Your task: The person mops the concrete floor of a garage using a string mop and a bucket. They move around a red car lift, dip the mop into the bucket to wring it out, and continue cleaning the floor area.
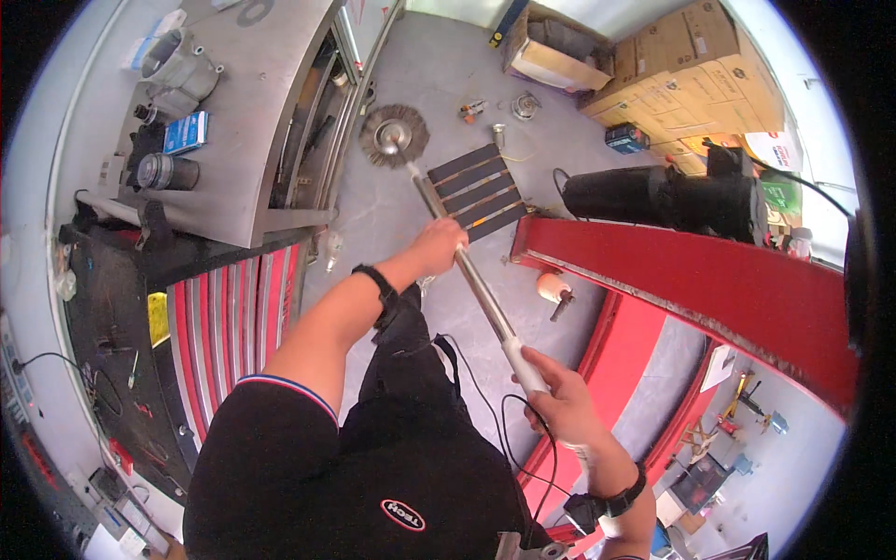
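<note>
A mop runs from my body out across the floor. It has a round grey fringed head [375,140] and a long metal pole [485,297] with a white handle [525,367]. My left hand [439,246] is closed around the middle of the pole. Lower down, my right hand [560,399] grips the white handle near its end. The mop head rests on the grey floor beside the workbench, just left of a dark slatted stool [478,191].
On the left stand a metal bench [238,103] with engine-like parts and a red-and-grey drawer cabinet [229,322]. At right are a red steel beam [672,280], a black cylinder [653,196] and stacked cartons [691,75]. Small parts [474,111] lie on the floor beyond the stool.
</note>
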`<state>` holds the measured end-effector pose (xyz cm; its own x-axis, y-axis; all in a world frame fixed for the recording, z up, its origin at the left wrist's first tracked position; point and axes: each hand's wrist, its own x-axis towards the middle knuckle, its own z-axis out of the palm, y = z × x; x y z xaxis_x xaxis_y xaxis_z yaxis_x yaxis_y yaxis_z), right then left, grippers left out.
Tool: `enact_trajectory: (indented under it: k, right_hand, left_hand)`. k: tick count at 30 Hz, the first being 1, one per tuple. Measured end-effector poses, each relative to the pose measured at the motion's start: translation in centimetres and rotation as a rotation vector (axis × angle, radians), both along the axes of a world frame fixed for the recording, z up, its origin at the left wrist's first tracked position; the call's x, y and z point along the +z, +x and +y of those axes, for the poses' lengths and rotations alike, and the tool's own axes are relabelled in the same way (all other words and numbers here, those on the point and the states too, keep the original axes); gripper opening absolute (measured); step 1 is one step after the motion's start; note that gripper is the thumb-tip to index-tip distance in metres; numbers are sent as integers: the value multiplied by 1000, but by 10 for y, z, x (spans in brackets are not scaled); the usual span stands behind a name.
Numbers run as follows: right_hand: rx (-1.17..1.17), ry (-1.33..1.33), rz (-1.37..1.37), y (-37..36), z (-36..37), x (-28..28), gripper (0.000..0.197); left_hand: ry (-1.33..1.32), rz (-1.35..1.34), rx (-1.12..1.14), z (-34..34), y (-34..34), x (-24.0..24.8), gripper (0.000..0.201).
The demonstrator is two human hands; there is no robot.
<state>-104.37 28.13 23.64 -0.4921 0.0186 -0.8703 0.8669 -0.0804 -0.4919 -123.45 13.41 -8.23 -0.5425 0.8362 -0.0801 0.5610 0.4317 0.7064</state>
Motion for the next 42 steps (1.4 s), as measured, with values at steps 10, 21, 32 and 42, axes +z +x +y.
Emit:
enact_trajectory:
  k: [10, 21, 32, 42]
  right_hand:
    - [-53, 11, -83, 189, 18, 20, 57]
    - [-315, 105, 55, 233, -29, -18, 49]
    - [-369, 26, 103, -31, -35, -85, 49]
    - [-504, -53, 190, -276, 20, -163, 47]
  left_hand:
    - [-252, -122, -162, -17, 201, 8, 25]
    - [-195, -65, -138, -3, 189, 20, 28]
    - [150, 164, -121, 37, -98, -77, 19]
    - [19, 217, -89, 113, -371, -122, 20]
